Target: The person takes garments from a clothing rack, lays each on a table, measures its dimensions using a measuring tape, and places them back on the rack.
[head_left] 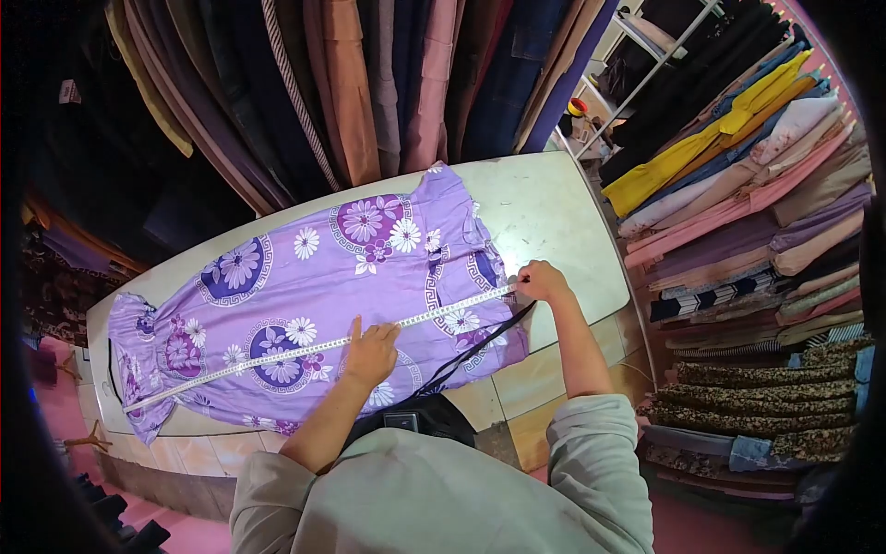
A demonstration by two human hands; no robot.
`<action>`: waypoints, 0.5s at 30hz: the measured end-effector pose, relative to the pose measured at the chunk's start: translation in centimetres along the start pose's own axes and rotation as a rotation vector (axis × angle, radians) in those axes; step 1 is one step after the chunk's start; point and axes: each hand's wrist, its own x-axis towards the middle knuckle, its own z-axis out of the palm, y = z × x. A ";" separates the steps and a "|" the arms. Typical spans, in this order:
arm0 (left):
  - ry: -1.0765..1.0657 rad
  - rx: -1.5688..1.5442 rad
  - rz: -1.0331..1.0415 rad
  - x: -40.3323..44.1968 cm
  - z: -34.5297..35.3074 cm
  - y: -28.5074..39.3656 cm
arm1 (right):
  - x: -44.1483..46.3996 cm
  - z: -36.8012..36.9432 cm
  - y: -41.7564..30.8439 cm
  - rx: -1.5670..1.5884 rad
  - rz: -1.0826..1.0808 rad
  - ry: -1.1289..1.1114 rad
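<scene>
A purple floral dress [305,286] lies spread over a pale table [544,198]. Across its length runs a white measuring tape [314,348], from the gathered part at the left to the hem at the right. My left hand [372,353] lies on the dress with its fingers spread, at the tape's lower edge. At the hem, my right hand [540,281] pinches the tape's end between thumb and fingers. A black strap [480,346] passes from near my right hand down to a black bag [429,417] at my waist.
Trousers [346,92] hang close behind the table. On the right stands a rack of folded and hanging clothes [757,268], with a yellow garment [706,148] near its top. Tiles [531,383] show along the near side. Dark clothes hang at the left.
</scene>
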 end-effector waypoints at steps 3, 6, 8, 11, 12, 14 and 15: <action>-0.008 -0.014 0.003 0.0 -0.1 -0.1 | 0.3 0.3 0.3 0.001 -0.020 0.032; -0.013 -0.016 0.007 0.0 0.1 -0.1 | 0.2 0.5 0.6 0.068 -0.030 0.013; -0.018 -0.003 0.007 0.0 0.1 -0.1 | 0.4 0.5 0.6 0.084 -0.064 0.007; -0.032 0.019 0.007 -0.1 0.0 -0.1 | 0.6 0.5 0.7 0.089 -0.069 -0.001; -0.020 -0.001 0.006 -0.1 0.0 0.0 | 0.7 0.7 0.7 0.091 -0.070 0.000; -0.007 -0.019 0.005 -0.1 0.0 -0.1 | 0.9 0.7 0.5 0.073 -0.053 -0.009; -0.009 -0.008 0.006 -0.1 0.1 -0.1 | 0.8 0.6 0.4 0.073 -0.054 -0.007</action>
